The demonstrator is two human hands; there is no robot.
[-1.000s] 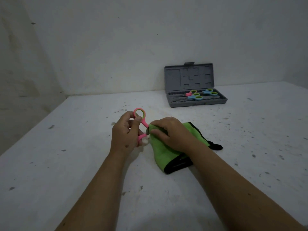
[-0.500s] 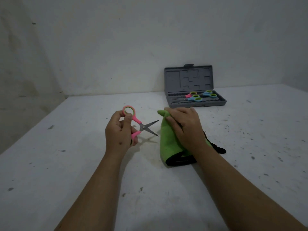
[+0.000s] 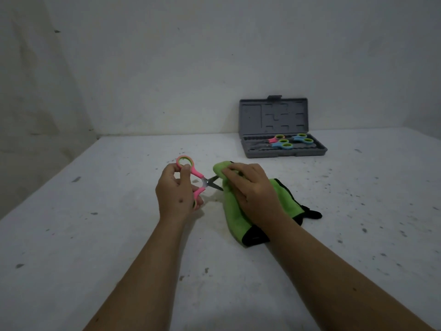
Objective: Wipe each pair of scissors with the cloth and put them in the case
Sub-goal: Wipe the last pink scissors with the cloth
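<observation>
The grey case [image 3: 284, 139] stands open on the tabletop [image 3: 95, 235], well beyond both hands, holding three pairs of scissors [image 3: 290, 141]. Left hand [image 3: 175, 194] fingers grip the pink scissors [image 3: 198, 181], blades spread, tips beside the green cloth [image 3: 236, 211] clutched under the right hand [image 3: 253, 189].

Bare room, white walls [image 3: 214, 56], speckled floor [image 3: 95, 235]

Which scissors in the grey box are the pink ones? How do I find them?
Look to the open grey case standing against the back wall on the white table. Three pairs of scissors lie in its tray. The pink-handled scissors are furthest left; both neighbours, the blue-handled scissors, have blue handles, though all have green-lined finger rings.
</observation>
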